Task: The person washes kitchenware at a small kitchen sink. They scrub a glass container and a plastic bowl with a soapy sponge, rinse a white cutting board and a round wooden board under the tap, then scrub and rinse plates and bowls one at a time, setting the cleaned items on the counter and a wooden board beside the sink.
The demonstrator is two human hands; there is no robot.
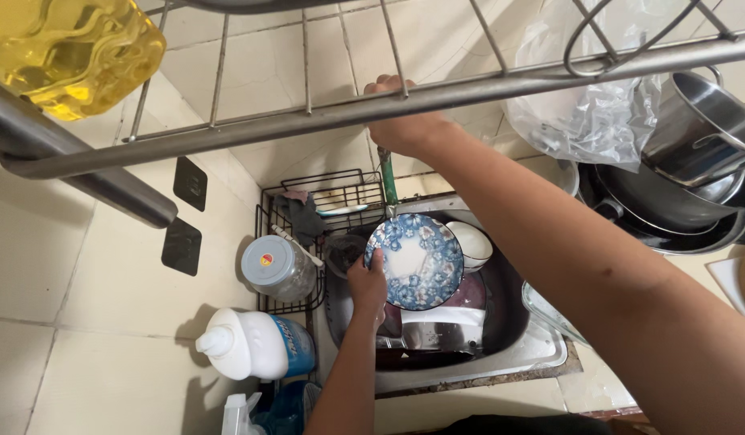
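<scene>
- A blue floral plate (414, 262) is held by its left rim in the left hand (367, 283), over the sink (542, 346).
- The right hand (405, 121) is closed around the green tap (386, 176) at the sink's back edge, behind a steel rack bar (308, 121).
- A white bowl (471, 244) lies in the sink just right of the plate.
- At the sink's left edge, a wire caddy (332, 189) is seen with a lidded jar (277, 267) beside it.
- A white bottle (256, 345) lies near the front left corner.
</scene>
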